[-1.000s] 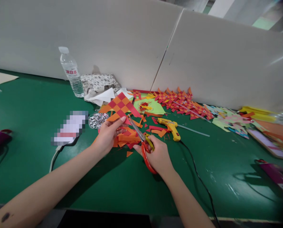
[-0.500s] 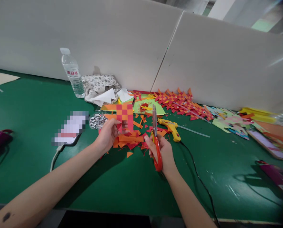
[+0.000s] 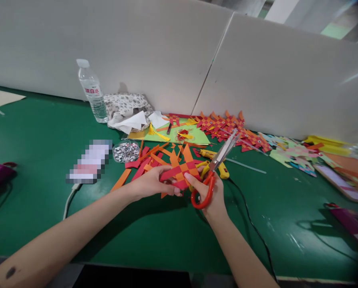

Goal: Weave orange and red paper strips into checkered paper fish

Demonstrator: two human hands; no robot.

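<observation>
Between my hands is a woven paper fish in red and orange checks, with pointed orange ends sticking up. My left hand pinches its left side. The scissors, with red and yellow handles, hang on my right hand, blades pointing up and away to the right. My right thumb also presses on the right part of the woven paper. Under and behind it lie orange and red paper strips, partly hidden by my hands. Just past the scissors is a yellow glue gun, partly covered by them.
A tray of googly eyes, a blurred-out phone on a cable and a water bottle stand to the left. Finished woven fish are piled by the partition. The glue gun's black cord runs to the front edge.
The woven paper has been turned over and lowered toward me. My right hand has swung the scissors away from it, and its thumb now touches the paper.
</observation>
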